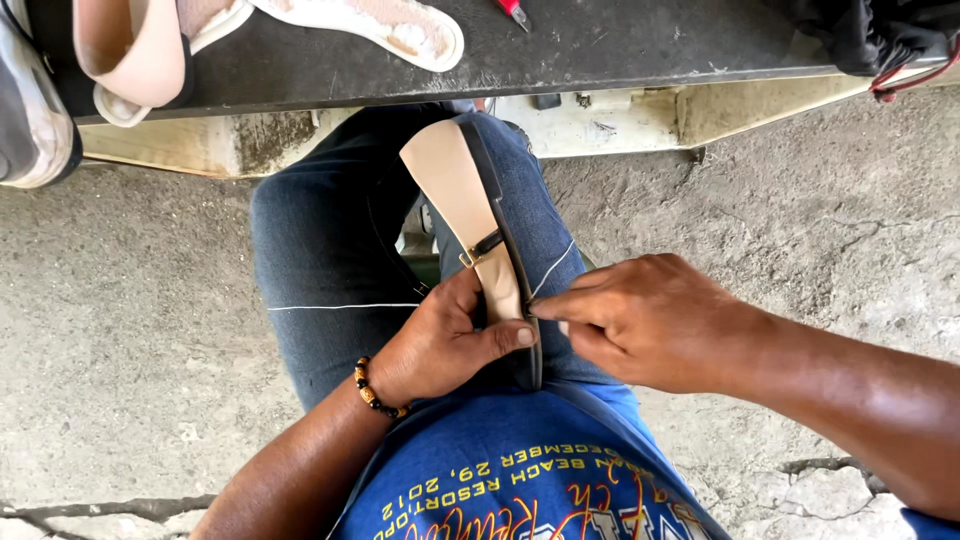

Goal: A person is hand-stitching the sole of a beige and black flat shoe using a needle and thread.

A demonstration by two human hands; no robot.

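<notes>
As it lies along the right thigh of the seated person, the flat sandal (pixel 468 200) points its toe to 12 o'clock and its heel toward the lap, the tan insole tipped up on edge so the dark sole rim faces right. Left hand (pixel 440 340): grip closed around the heel end, thumb pressed across the insole, apparently to steady the shoe against the leg; a beaded bracelet (pixel 372 392) sits on that wrist. Right hand (pixel 640 318): fingertips pinched shut at the sole edge at 3 o'clock of the heel, where a white thread (pixel 340 306) runs off to 9 o'clock across the blue jeans (pixel 320 240), and another strand slants toward 1 o'clock; whether a needle is held cannot be told. A small strap with brass buckle (pixel 478 250) crosses mid-sandal. At 12 o'clock, the dark bench (pixel 620 40) carries 1 pale worn insole (pixel 385 25) and a pink shoe (pixel 140 55). Concrete floor (pixel 130 300) lies below.
</notes>
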